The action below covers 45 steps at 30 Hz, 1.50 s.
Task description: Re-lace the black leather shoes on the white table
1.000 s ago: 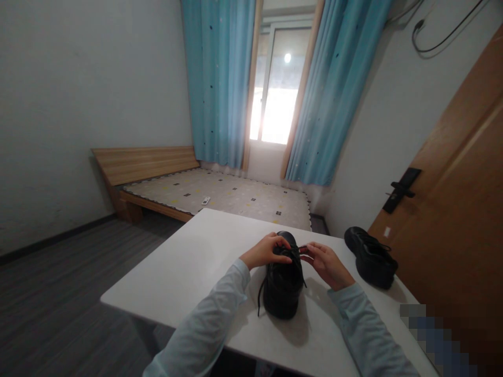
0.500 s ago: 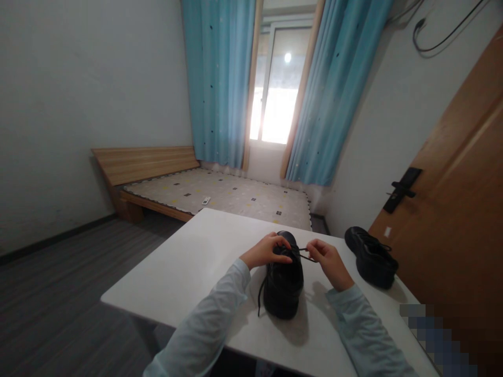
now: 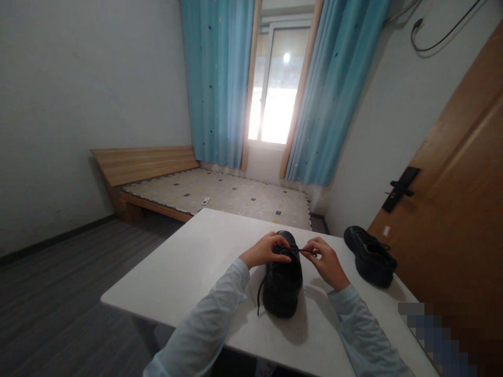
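A black lace-up shoe [image 3: 283, 296] stands on the white table [image 3: 176, 267], its heel toward me. My left hand [image 3: 268, 249] rests on its upper from the left side, thumb and forefinger curled around the lacing; the exact hold of the fingertips is partly hidden against the dark shoe. To the right of the shoe, my right hand [image 3: 323, 259] pinches a black shoelace [image 3: 302, 250], which runs sideways from the lacing to the fingertips. Another lace end hangs down the shoe's left side to the tabletop.
A second black shoe [image 3: 371, 256] sits near the table's right edge, beside a wooden door [image 3: 444, 209]. Beyond the table is a bed [image 3: 231, 196] with a white remote control [image 3: 205, 201] on it. Blue curtains [image 3: 218, 84] frame the window.
My right hand has shifted slightly left, closer to the shoe, and its fingers have moved along the shoelace. My left hand stays on the shoe.
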Tool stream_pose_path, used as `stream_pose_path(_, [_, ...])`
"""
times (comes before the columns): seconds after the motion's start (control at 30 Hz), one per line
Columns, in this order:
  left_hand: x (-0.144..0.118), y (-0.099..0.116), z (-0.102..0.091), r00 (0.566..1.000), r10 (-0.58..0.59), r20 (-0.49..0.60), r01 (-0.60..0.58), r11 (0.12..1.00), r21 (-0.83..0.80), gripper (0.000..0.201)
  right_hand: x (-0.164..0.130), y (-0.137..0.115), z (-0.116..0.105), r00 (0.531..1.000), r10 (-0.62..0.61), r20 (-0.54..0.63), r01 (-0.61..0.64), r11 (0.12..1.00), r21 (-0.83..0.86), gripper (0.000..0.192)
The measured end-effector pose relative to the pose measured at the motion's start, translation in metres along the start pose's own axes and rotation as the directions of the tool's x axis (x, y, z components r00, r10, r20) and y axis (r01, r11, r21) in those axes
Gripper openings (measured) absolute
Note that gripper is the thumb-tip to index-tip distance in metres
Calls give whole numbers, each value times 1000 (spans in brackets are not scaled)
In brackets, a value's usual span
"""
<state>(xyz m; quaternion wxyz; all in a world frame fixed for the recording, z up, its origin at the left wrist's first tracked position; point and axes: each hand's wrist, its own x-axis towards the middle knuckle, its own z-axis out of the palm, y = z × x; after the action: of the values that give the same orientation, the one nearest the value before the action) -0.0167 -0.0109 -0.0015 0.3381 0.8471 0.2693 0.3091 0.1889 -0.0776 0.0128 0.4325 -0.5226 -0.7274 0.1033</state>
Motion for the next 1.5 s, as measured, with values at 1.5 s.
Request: stream_pose_path(1.5, [1, -6, -6, 996, -41, -85, 42, 999, 20, 33, -10, 7, 9, 964, -27, 266, -22, 984, 178, 43])
